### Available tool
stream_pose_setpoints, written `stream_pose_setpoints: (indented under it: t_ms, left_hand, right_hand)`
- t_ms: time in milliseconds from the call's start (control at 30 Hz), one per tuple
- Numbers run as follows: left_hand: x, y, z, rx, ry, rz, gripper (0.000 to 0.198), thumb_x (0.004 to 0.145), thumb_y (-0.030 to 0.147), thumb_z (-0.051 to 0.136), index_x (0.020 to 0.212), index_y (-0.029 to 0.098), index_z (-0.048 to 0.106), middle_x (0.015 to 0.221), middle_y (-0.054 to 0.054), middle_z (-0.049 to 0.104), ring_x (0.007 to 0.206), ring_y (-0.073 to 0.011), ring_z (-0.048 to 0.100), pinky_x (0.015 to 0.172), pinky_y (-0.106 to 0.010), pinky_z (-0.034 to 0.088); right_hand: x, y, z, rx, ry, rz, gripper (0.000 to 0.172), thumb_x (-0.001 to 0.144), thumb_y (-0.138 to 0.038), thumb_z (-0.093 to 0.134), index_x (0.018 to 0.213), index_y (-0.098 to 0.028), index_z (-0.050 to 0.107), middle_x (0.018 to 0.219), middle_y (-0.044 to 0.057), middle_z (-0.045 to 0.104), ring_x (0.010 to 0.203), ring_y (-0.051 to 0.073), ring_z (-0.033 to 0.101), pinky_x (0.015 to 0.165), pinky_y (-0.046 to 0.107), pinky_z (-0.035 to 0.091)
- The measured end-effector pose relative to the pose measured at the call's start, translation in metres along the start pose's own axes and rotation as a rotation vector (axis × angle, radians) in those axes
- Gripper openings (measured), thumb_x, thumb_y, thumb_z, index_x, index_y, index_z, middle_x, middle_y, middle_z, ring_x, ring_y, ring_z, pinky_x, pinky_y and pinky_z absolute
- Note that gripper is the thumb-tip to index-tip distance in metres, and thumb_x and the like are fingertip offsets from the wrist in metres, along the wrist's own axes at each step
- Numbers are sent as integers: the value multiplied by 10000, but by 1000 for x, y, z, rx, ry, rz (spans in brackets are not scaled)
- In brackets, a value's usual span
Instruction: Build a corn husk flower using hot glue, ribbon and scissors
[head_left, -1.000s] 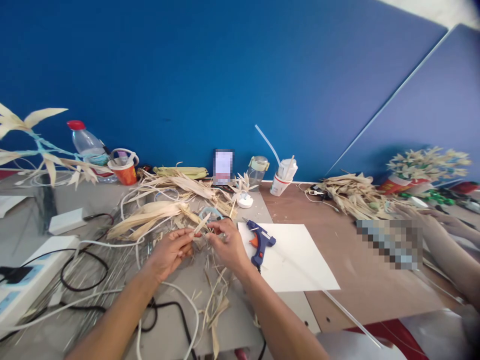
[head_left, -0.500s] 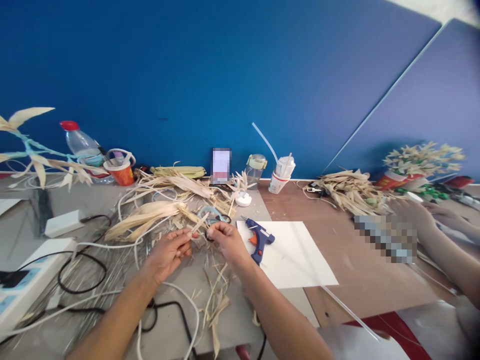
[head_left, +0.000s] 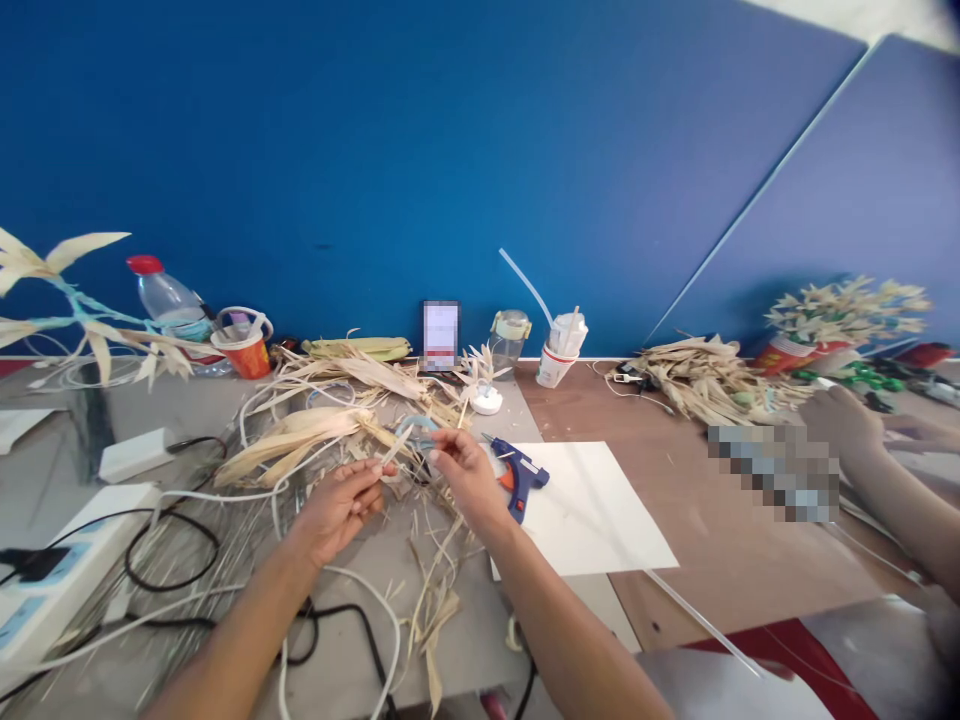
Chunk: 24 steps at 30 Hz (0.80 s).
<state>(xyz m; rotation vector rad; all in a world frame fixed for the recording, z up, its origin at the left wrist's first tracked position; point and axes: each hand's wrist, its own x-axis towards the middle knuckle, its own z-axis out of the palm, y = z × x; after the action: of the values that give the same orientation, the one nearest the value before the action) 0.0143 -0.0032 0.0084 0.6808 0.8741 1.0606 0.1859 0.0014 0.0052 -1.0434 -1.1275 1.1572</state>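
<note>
My left hand [head_left: 345, 508] pinches a small pointed piece of corn husk [head_left: 398, 443] between thumb and fingertips, its tip slanting up to the right. Close beside it is my right hand [head_left: 471, 480], fingers drawn together; whatever they may hold is too small to make out. Behind the fingertips a light blue ring-shaped thing [head_left: 417, 424] lies partly hidden among husk scraps. A larger bundle of dried corn husk [head_left: 292, 440] rests to the left. Just right of my right hand, a blue glue gun [head_left: 525, 475] with an orange trigger lies on a white sheet [head_left: 600, 510].
A white power strip [head_left: 67, 560] and looping cables cover the left side. Along the wall stand a red-capped bottle [head_left: 169, 300], an orange cup [head_left: 244, 352], a phone [head_left: 440, 335], a jar [head_left: 509, 340] and a paper cup [head_left: 556, 365]. Another person's hand [head_left: 844, 430] works at right.
My right hand has moved slightly right and up, away from my left fingertips. The left hand keeps the husk piece in nearly the same place. The other person's hand has shifted slightly right.
</note>
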Motion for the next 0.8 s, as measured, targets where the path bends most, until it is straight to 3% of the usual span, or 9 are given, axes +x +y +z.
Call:
stream_pose_setpoints:
  t_ms: [100,233,433,800]
  left_hand:
    - [0,-1,1,3,-8,-17,152,644,202,741,708,81,673,395,87,383,363,-5,221,390,-156,259]
    - [-1,-1,1,-17,-1,-18,141,627,176,746,692,81,664,440,56,477,357,1,240,388,-162,280]
    - [0,5,-1,-55,70,34,107,638,139,722,697,87,650,701,-48,671,364,16,271,389,-165,303]
    - [2,4,-3,-43,72,46,121,633,164,737,677,93,649,664,-40,659,364,16,263,388,-162,290]
  right_hand:
    - [-6,-2,7,-245,-119,-77,229,678,-278,616,887,-184,623,784,11,573,698,141,518,665,264,422]
    - [-10,-2,12,-456,-108,-136,54,709,-201,577,724,-186,626,707,2,579,678,143,522,666,265,407]
    - [-7,-3,5,-397,-61,-115,117,745,-206,526,675,-186,618,663,-8,587,669,141,534,652,252,407]
    - [-6,-12,0,-355,-65,-31,130,721,-232,542,651,-174,635,652,-5,596,636,138,528,615,242,392]
